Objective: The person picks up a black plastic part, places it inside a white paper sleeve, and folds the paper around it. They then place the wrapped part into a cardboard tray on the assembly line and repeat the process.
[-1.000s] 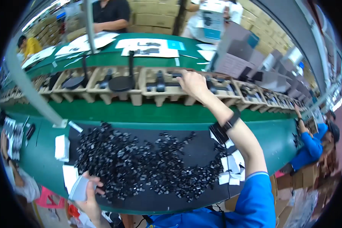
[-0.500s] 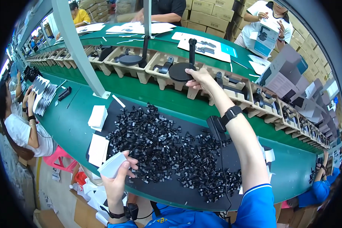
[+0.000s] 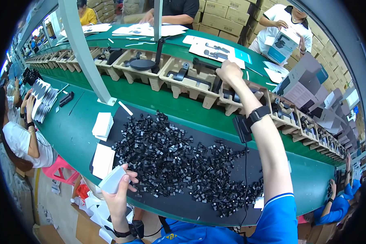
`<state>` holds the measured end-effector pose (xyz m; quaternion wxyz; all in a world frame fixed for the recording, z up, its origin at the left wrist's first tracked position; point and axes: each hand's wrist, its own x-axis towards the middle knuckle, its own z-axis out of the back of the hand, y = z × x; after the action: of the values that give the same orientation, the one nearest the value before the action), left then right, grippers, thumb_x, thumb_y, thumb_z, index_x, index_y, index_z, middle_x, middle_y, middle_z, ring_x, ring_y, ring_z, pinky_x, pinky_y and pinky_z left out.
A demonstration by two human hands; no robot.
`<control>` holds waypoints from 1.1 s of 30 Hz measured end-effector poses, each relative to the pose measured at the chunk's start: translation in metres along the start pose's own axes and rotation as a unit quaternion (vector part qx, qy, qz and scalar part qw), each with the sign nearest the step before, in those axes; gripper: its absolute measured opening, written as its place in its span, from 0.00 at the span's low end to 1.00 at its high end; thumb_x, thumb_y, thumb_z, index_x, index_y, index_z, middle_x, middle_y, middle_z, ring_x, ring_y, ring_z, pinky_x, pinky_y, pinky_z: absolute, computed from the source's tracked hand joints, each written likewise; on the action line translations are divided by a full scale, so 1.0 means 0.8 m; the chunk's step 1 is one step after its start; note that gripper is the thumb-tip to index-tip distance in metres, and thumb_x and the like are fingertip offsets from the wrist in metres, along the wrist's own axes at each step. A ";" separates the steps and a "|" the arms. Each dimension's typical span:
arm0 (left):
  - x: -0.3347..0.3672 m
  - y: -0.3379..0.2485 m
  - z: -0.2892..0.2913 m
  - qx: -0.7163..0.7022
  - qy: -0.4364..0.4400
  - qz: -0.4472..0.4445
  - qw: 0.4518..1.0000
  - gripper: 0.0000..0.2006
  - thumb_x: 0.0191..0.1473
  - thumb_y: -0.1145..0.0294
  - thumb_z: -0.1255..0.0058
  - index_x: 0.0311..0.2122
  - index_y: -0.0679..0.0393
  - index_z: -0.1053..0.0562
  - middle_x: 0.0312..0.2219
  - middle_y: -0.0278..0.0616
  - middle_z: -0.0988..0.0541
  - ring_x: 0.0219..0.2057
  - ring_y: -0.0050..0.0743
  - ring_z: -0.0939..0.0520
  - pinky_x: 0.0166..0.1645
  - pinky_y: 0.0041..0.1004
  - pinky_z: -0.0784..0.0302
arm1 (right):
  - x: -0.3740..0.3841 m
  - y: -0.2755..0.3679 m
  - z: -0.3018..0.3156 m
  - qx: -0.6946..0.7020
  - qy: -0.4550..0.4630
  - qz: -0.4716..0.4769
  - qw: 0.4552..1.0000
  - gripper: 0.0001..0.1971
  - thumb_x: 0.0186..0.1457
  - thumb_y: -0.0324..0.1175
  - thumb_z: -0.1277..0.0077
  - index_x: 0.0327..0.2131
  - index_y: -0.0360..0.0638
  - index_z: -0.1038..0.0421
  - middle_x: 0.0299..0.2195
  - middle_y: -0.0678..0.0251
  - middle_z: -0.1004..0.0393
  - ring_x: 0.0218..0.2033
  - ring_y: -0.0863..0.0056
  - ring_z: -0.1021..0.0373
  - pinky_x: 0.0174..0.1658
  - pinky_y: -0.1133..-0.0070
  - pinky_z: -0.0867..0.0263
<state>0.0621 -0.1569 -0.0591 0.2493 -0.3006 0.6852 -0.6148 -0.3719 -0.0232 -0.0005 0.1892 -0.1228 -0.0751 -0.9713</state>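
Observation:
My left hand (image 3: 118, 193) grips a small stack of white paper slips (image 3: 113, 180) over the near left edge of the bench. Stretched far forward, my right hand (image 3: 230, 73) is closed at the right end of a tan moulded tray (image 3: 179, 84). It holds a black stand (image 3: 206, 64), whose arm lies along the tray's far side; its round disc appears turned on edge beneath my fingers, partly hidden. Other black parts (image 3: 184, 72) sit in the same tray. Between my arms, a wide heap of small black plastic pieces (image 3: 171, 156) covers a dark mat (image 3: 148, 199).
Similar trays run along the line, one with a black disc stand (image 3: 143, 64). White slips (image 3: 103, 125) lie left of the heap. A grey post (image 3: 83, 53) rises from the bench. Co-workers sit left and stand opposite, one holding a box (image 3: 281, 45). Cartons (image 3: 303, 81) stand right.
My right hand has moved right and away, turning the black stand from upright with its disc flat down into the tray. My left hand with the slips has shifted slightly left and nearer.

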 end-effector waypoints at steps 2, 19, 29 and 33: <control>0.000 0.003 0.001 0.012 -0.012 -0.006 1.000 0.16 0.54 0.74 0.53 0.47 0.70 0.32 0.30 0.46 0.22 0.27 0.26 0.22 0.23 0.19 0.26 | -0.002 0.006 -0.003 -0.021 -0.012 -0.012 1.000 0.18 0.46 0.40 0.52 0.34 0.32 0.27 0.28 0.50 0.25 0.33 0.58 0.26 0.37 0.67 0.30; -0.003 0.016 0.026 0.000 -0.060 -0.008 0.998 0.18 0.54 0.72 0.53 0.49 0.69 0.35 0.29 0.45 0.24 0.25 0.26 0.23 0.20 0.18 0.29 | -0.032 -0.015 -0.055 -0.159 -0.149 0.081 0.973 0.17 0.54 0.37 0.62 0.20 0.40 0.27 0.20 0.58 0.26 0.22 0.62 0.27 0.25 0.70 0.31; 0.000 0.014 0.009 -0.025 -0.041 -0.027 0.998 0.17 0.54 0.73 0.53 0.48 0.69 0.33 0.29 0.46 0.23 0.25 0.26 0.22 0.20 0.18 0.28 | -0.064 -0.038 -0.031 -0.165 -0.013 0.103 0.981 0.16 0.56 0.43 0.60 0.30 0.45 0.25 0.30 0.61 0.24 0.40 0.68 0.29 0.35 0.70 0.31; -0.004 0.006 0.004 -0.043 -0.040 -0.043 0.997 0.17 0.54 0.72 0.53 0.48 0.69 0.33 0.29 0.46 0.22 0.25 0.26 0.22 0.20 0.19 0.27 | -0.081 -0.073 -0.073 -0.099 -0.185 0.152 0.966 0.16 0.55 0.44 0.57 0.39 0.44 0.29 0.37 0.63 0.26 0.45 0.66 0.34 0.35 0.66 0.32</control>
<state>0.0663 -0.1563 -0.0644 0.2367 -0.3644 0.6871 -0.5823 -0.3485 0.0420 -0.0800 0.3047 -0.3284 0.0077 -0.8940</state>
